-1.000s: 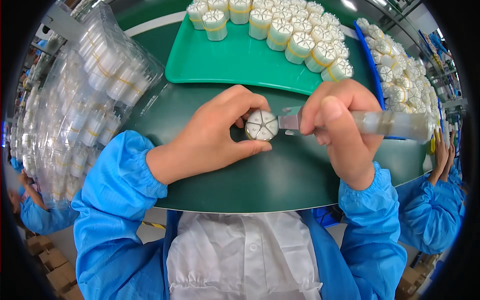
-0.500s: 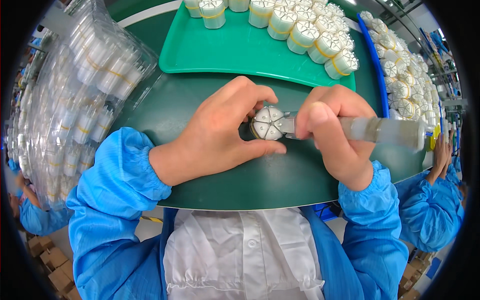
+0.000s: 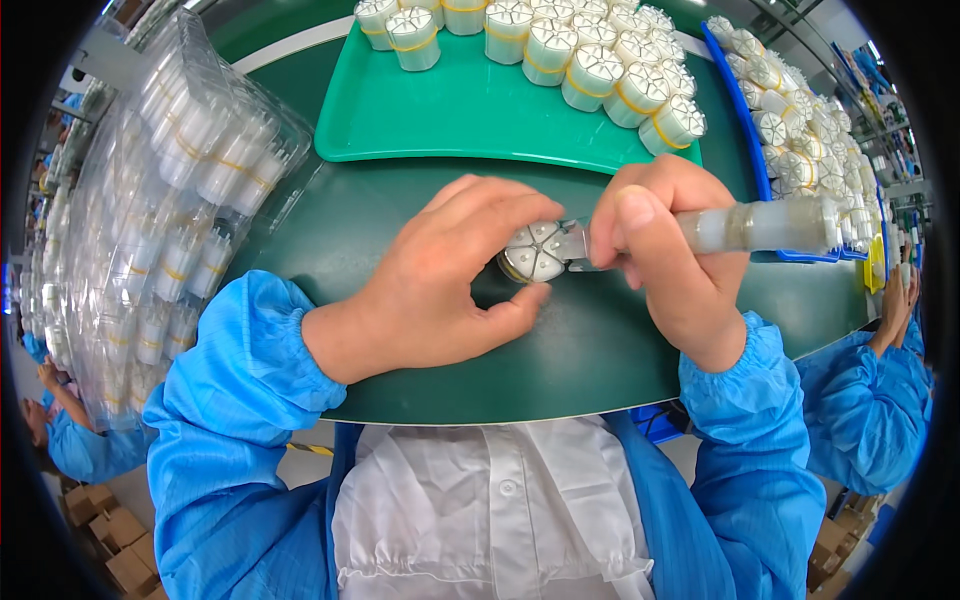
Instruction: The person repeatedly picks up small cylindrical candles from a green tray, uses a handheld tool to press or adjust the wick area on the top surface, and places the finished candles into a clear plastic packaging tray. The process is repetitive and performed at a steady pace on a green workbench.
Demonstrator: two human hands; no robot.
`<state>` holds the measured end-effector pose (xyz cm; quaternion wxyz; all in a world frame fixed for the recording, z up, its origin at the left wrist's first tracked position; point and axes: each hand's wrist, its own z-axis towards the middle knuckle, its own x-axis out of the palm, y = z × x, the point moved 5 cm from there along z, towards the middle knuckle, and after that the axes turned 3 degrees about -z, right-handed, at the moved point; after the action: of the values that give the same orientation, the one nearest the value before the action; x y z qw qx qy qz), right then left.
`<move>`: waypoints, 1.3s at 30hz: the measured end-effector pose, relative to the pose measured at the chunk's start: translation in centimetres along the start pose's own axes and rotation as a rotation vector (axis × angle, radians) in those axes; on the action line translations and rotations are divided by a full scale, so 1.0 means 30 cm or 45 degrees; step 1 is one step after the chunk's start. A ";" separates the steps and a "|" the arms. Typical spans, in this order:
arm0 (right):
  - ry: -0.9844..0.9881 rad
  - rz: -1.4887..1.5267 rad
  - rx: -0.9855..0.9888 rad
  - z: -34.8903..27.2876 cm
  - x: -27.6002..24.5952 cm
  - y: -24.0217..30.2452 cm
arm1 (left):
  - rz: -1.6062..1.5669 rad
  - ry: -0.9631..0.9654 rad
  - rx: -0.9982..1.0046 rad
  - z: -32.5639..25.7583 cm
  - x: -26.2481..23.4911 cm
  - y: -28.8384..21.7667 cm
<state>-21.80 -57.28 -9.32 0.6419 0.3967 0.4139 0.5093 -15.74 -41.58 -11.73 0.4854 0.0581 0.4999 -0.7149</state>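
Fingers and thumb of my left hand (image 3: 430, 285) curl around a round white part (image 3: 535, 252) with a pale segmented top and dark radial lines. My right hand (image 3: 675, 240) is closed around a hand tool (image 3: 765, 226) with a thick, translucent, tape-like wrapped handle. The tool's flat metal end (image 3: 574, 245) reaches the right side of the part's top; its exact tip shape is partly hidden by my fingers. The part stands upright on the dark green table (image 3: 400, 390), between my two hands.
Beyond my hands lies a green tray (image 3: 420, 140) with many similar white parts banded in yellow. A blue bin (image 3: 738, 110) heaped with more stands at the right. Stacked clear plastic trays (image 3: 170, 200) rise at the left. A co-worker's blue sleeve (image 3: 870, 410) is at far right.
The tool's handle end has swung slightly away from me. My left thumb has drawn in closer to the part. The whole view has shifted a little.
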 end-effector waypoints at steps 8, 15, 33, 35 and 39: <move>-0.097 0.073 -0.005 -0.006 -0.015 0.032 | 0.029 -0.023 -0.081 -0.003 0.008 0.006; -0.037 0.023 -0.005 0.004 -0.017 0.014 | -0.146 -0.075 -0.082 -0.004 0.018 0.005; -0.036 0.083 0.059 0.006 -0.020 -0.005 | -0.109 0.009 -0.070 0.000 0.021 0.006; -0.012 0.047 0.036 0.004 -0.012 -0.012 | -0.032 0.040 -0.097 0.003 0.015 0.011; -0.019 0.091 0.073 0.005 -0.010 -0.005 | 0.030 0.052 -0.188 0.000 0.013 0.016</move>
<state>-21.65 -57.60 -9.38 0.6145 0.4333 0.4092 0.5168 -15.57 -41.84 -12.27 0.4865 0.0427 0.5602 -0.6690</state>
